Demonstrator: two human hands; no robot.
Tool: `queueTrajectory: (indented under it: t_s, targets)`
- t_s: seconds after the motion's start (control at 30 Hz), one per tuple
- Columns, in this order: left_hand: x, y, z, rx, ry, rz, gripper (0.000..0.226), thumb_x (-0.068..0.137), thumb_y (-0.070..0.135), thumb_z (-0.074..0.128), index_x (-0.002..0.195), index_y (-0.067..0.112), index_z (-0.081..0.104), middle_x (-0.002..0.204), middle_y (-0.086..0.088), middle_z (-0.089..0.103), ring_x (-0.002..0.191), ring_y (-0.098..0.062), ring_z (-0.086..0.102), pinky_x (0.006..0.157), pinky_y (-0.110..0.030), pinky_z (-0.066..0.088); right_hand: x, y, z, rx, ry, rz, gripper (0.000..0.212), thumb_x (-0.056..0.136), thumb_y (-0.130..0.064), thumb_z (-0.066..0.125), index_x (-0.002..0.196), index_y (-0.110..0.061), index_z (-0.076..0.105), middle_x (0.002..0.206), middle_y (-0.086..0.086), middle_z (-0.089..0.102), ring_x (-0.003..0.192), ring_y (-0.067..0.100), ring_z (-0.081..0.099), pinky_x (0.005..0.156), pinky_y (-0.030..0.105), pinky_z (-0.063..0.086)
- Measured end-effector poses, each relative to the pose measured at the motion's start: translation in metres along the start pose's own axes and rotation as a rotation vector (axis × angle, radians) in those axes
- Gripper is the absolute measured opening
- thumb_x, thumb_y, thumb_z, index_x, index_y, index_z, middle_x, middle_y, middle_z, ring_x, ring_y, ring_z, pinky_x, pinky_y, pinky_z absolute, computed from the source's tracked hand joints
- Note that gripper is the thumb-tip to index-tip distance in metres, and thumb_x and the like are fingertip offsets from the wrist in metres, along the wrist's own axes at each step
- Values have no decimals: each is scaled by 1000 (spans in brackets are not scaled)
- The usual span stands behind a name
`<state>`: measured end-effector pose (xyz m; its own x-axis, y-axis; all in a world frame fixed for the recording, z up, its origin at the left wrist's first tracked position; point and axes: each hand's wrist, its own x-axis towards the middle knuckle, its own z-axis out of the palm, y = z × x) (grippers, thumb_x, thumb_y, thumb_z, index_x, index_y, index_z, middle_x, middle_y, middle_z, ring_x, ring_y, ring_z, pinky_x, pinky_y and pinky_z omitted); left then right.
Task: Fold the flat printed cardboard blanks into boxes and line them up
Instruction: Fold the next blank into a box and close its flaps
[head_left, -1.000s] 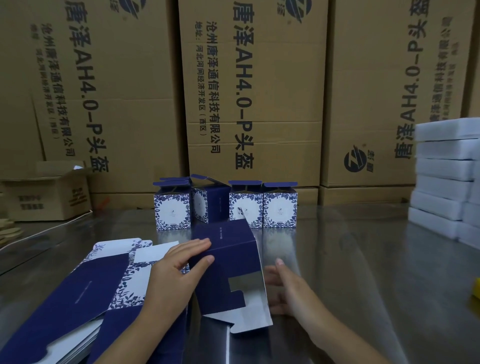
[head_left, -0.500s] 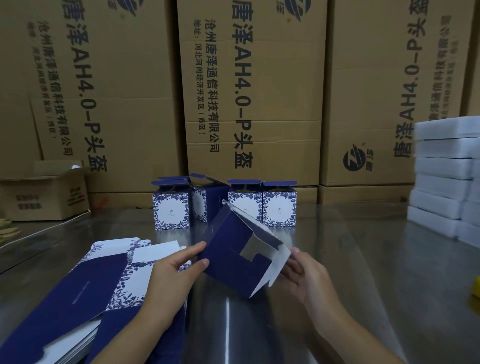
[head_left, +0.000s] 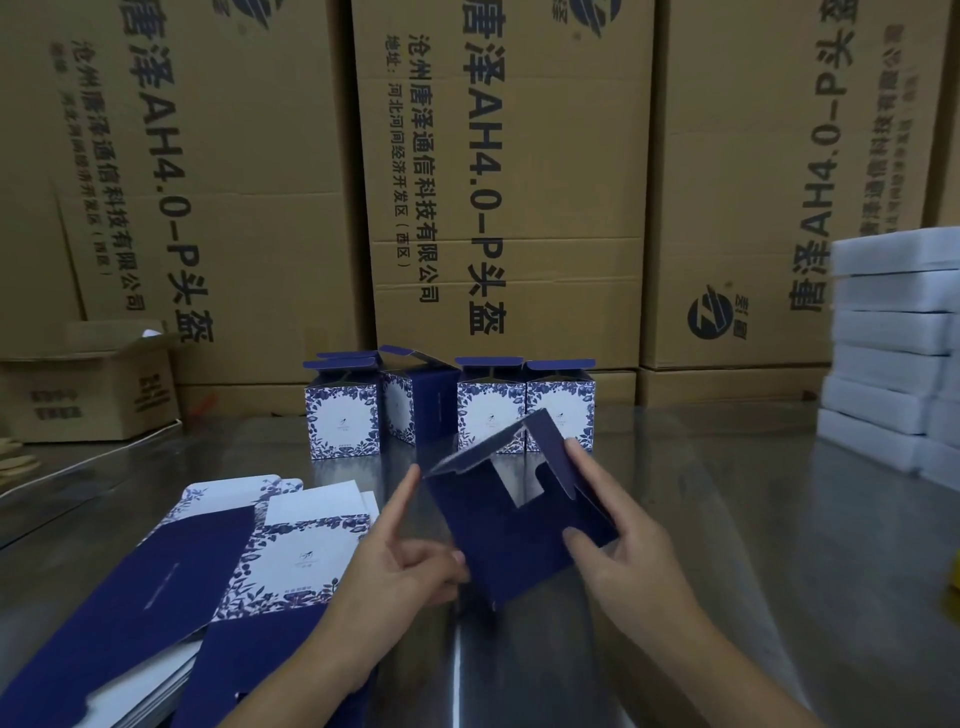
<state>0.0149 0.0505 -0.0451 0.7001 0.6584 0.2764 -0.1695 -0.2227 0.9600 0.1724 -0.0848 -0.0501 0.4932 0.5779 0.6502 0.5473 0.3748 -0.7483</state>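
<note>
The left hand (head_left: 395, 561), just right of the stack of flat blanks (head_left: 306, 556), pinches the half-folded box (head_left: 498, 525) at its lower corner, forefinger straight up its edge. The box hangs over the steel table (head_left: 727, 519) between both hands, long axis tilted, loose flaps pointing toward the finished row (head_left: 447, 410). The right hand (head_left: 623, 535) grips its right side, nearer those flaps.

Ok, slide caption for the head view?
Left hand and right hand hold a half-folded navy box over the table; four folded boxes stand behind, flat blanks alongside.
</note>
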Motion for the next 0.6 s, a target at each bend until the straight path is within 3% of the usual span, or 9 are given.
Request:
queueTrajectory:
  t_s: [0.07, 0.17, 0.27, 0.33, 0.43, 0.5, 0.6]
  targets:
    - [-1, -2, 3, 23, -45, -26, 76, 84, -10, 56, 122, 54, 36, 73, -16, 71, 71, -23, 71, 61, -25, 54, 1, 0, -2, -75, 54, -47, 81, 80, 18, 48, 119, -53, 54, 129, -23, 54, 123, -2, 47, 94, 9, 39]
    - [1, -6, 3, 67, -38, -42, 60, 86, -15, 51, 115, 37, 52, 68, -15, 71, 62, -24, 70, 60, -28, 56, 3, 1, -5, -208, 98, -121, 87, 78, 22, 47, 108, -59, 59, 122, -32, 56, 122, 2, 48, 103, 22, 37]
    - [5, -9, -3, 150, -16, -42, 51, 86, -15, 46, 108, 27, 65, 69, -13, 71, 57, -19, 67, 55, -20, 50, 4, 1, -7, -274, 113, -130, 88, 79, 21, 49, 108, -61, 56, 120, -36, 55, 122, 2, 48, 105, 29, 37]
    - [7, -10, -7, 239, 0, -26, 44, 85, -13, 47, 99, 20, 72, 65, -9, 70, 51, -15, 63, 53, -16, 46, 4, 0, -8, -295, 112, -140, 86, 78, 21, 50, 105, -60, 60, 119, -34, 56, 121, 3, 48, 104, 28, 37]
    - [9, -11, -12, 380, 39, -18, 37, 86, -5, 50, 79, 22, 74, 59, -5, 68, 47, -14, 58, 54, -22, 44, 3, -2, -6, -345, 74, -181, 73, 80, 16, 54, 108, -51, 61, 117, -31, 60, 121, 2, 47, 104, 23, 37]
    - [9, -11, -14, 419, 93, 48, 33, 85, 2, 55, 83, 29, 74, 59, 1, 67, 50, -13, 55, 56, -24, 43, 1, -4, -3, -412, 17, -219, 56, 81, 1, 58, 112, -46, 59, 119, -30, 58, 122, -2, 45, 105, 17, 33]
    - [3, -7, -9, 364, 142, 276, 36, 85, 5, 63, 102, 37, 68, 82, 4, 67, 69, -4, 56, 66, -16, 45, -2, -7, -1, -483, -60, -241, 45, 79, -16, 58, 118, -39, 57, 124, -26, 54, 124, -7, 39, 105, 13, 29]
